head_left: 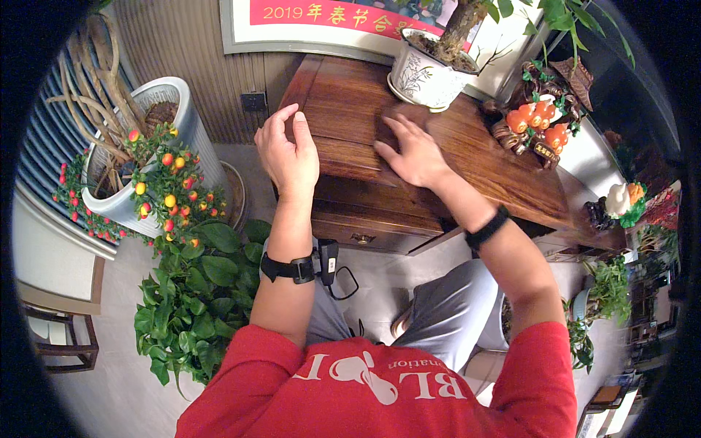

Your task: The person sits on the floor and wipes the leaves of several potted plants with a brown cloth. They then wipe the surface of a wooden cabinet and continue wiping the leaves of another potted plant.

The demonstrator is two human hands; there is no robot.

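My left hand is by the left edge of a dark brown wooden cabinet. Its fingers are slightly cupped with the thumb apart, and nothing is in it. Over the cabinet top, my right hand has its fingers spread, a little blurred, and holds nothing that I can see. Whether its fingertips touch the wood I cannot tell. A dark smear lies just beyond them, too blurred to make out. Behind it a white patterned flowerpot with a thick-stemmed plant stands on a saucer. Below the top is a drawer with a small metal pull.
An orange gourd ornament sits on the cabinet's right part. A framed picture leans behind. At left stand a tall white planter, a plant with red and yellow fruit and a leafy green plant. Another ornament is farther right.
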